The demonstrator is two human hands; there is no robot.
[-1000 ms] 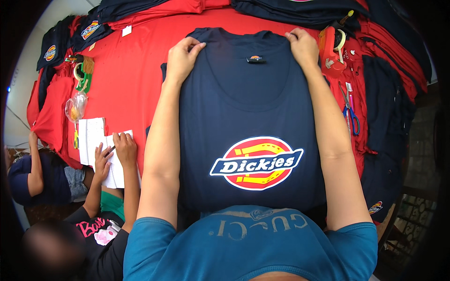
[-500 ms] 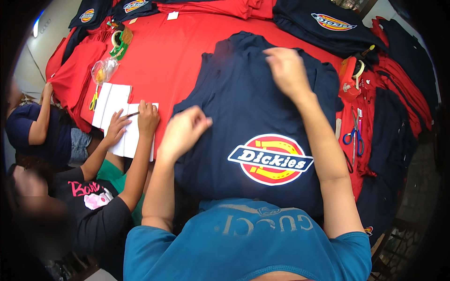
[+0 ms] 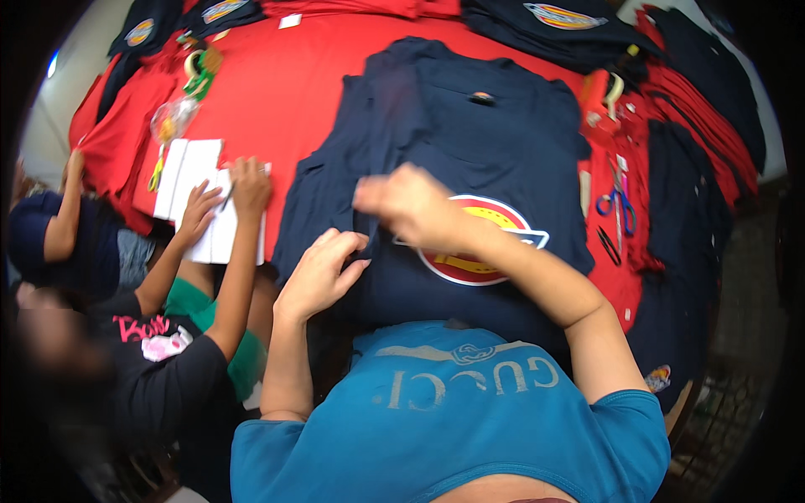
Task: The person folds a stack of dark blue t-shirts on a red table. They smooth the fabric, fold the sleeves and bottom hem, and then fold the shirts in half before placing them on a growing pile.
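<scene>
A navy T-shirt (image 3: 503,151) lies flat in front of me, its neck at the far end and a small label at the collar. A large red, yellow and white print (image 3: 453,267) shows on its near part, half covered by my right forearm. My left hand (image 3: 323,272) is at the shirt's left side, thumb apart from the curved fingers, close to a lengthwise fold. Just beyond it, my right hand (image 3: 411,201) is over the shirt's middle, smeared by motion. Whether its fingers pinch cloth cannot be made out.
Red cloth (image 3: 285,84) covers the table. Blue-handled scissors (image 3: 616,205) and a tape dispenser (image 3: 608,96) lie right; piled navy shirts (image 3: 537,42) stand at the back. At left, a co-worker's hands (image 3: 222,197) rest on white paper (image 3: 189,180); another person sits beyond.
My right hand has come from the shirt's collar toward me and left, near my left hand. The collar label is now uncovered. My left hand has moved slightly nearer to me.
</scene>
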